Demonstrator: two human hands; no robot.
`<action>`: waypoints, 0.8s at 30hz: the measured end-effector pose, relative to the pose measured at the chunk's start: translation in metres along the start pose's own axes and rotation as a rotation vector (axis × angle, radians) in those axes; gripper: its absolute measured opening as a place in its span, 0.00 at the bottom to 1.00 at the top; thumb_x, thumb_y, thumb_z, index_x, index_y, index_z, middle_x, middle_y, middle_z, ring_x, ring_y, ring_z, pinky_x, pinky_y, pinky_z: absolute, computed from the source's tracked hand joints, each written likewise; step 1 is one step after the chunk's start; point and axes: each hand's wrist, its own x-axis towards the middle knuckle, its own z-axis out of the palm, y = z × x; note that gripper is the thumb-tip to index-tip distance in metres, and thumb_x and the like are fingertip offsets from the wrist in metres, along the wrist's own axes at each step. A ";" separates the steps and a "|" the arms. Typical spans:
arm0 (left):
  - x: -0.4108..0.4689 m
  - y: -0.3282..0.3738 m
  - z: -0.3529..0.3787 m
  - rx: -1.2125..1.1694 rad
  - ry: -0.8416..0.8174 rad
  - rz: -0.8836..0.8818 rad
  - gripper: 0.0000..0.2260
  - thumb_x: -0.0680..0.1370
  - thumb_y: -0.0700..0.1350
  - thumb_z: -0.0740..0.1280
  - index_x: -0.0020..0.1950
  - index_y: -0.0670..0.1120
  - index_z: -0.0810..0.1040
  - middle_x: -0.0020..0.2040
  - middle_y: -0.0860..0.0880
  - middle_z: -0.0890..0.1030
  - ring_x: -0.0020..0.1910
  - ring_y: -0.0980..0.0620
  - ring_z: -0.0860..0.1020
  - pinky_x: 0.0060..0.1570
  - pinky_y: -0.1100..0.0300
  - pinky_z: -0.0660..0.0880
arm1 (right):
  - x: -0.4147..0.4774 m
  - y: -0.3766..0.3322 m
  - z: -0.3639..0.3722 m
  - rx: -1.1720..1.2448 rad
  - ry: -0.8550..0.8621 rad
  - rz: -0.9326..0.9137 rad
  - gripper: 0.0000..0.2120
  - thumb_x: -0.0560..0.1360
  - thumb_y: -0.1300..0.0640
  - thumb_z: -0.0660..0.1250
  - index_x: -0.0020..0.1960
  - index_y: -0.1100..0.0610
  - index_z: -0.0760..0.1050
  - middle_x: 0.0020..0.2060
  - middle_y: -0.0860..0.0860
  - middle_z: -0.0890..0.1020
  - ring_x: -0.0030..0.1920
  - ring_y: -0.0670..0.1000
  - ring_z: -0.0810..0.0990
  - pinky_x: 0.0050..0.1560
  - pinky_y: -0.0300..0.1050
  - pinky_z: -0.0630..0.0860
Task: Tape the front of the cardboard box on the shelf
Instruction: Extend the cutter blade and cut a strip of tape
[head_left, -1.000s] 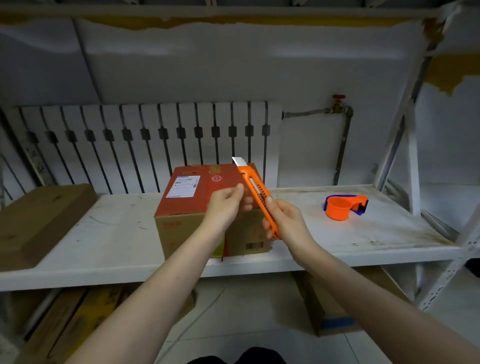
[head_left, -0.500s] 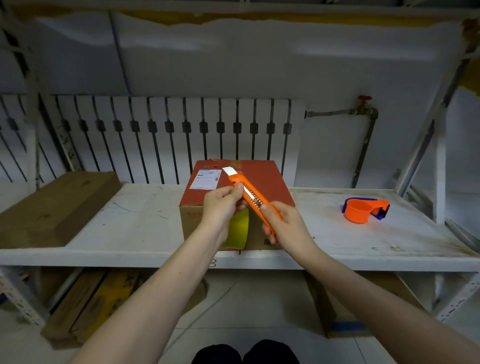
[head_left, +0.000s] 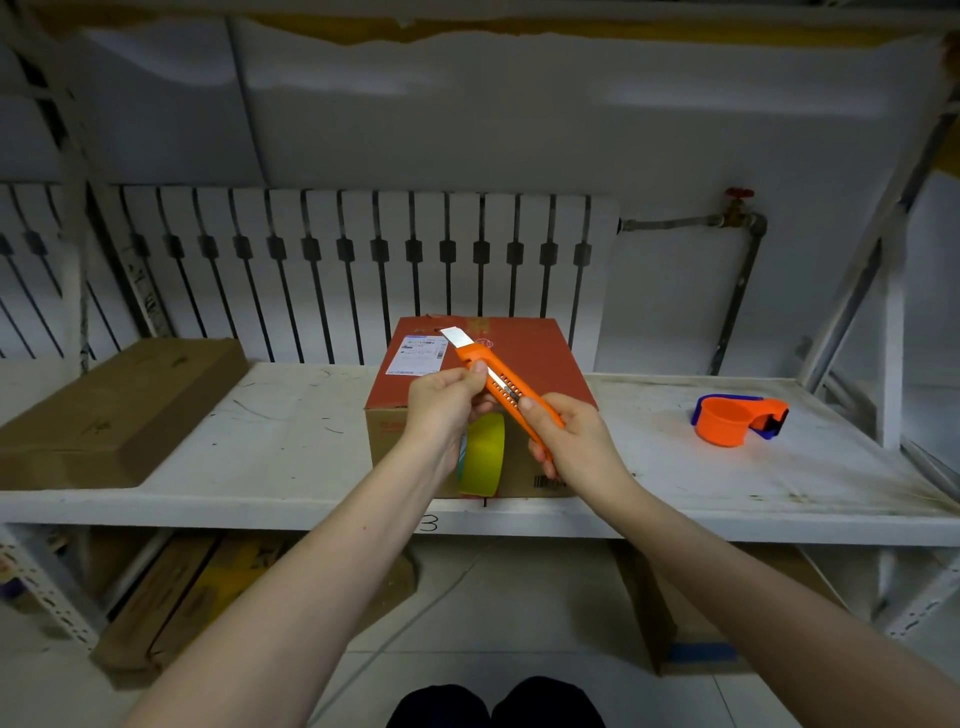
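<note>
Cardboard box (head_left: 524, 364) sits mid-shelf, red top, white label (head_left: 415, 354) at its top left corner, brown front face flush with the front edge of the white shelf (head_left: 260, 431). A barcode shows low on the right of the front face. Roll of yellow tape (head_left: 482, 454) hangs against the box front, behind the left wrist; what holds it up is hidden.

Both hands raised in front of the box, sharing an orange box cutter (head_left: 498, 384). Right hand (head_left: 576, 441): grip clenched around the lower handle, thumb laid along the body. Left hand (head_left: 447, 410): thumb and fingertips pinching the cutter near its slider, upper part. Blade (head_left: 456, 335) extended, pointing up and left, over the box top.

Orange tape dispenser (head_left: 737, 418) with blue frame lies on the shelf well to the right of the box. Flat brown carton (head_left: 114, 405) lies on the shelf's left end. White radiator (head_left: 332, 270) stands behind.
</note>
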 end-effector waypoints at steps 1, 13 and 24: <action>0.000 0.000 0.000 0.003 -0.003 -0.001 0.08 0.77 0.43 0.65 0.43 0.40 0.80 0.38 0.46 0.82 0.35 0.54 0.80 0.39 0.63 0.77 | 0.001 0.001 0.000 0.007 0.000 0.000 0.13 0.79 0.49 0.60 0.46 0.58 0.76 0.25 0.49 0.74 0.22 0.47 0.71 0.26 0.41 0.70; -0.001 -0.012 -0.010 0.597 0.122 0.078 0.20 0.77 0.61 0.58 0.53 0.46 0.74 0.52 0.49 0.78 0.52 0.49 0.76 0.55 0.52 0.73 | 0.028 0.004 -0.025 -0.189 0.069 -0.041 0.12 0.79 0.48 0.57 0.47 0.56 0.73 0.34 0.53 0.79 0.34 0.50 0.80 0.34 0.43 0.74; -0.016 -0.057 -0.011 0.555 0.028 0.033 0.13 0.79 0.50 0.61 0.46 0.43 0.79 0.41 0.46 0.80 0.43 0.47 0.77 0.41 0.57 0.70 | 0.071 0.016 0.012 -0.510 -0.253 -0.011 0.14 0.81 0.46 0.52 0.43 0.53 0.68 0.34 0.49 0.73 0.34 0.50 0.72 0.32 0.44 0.65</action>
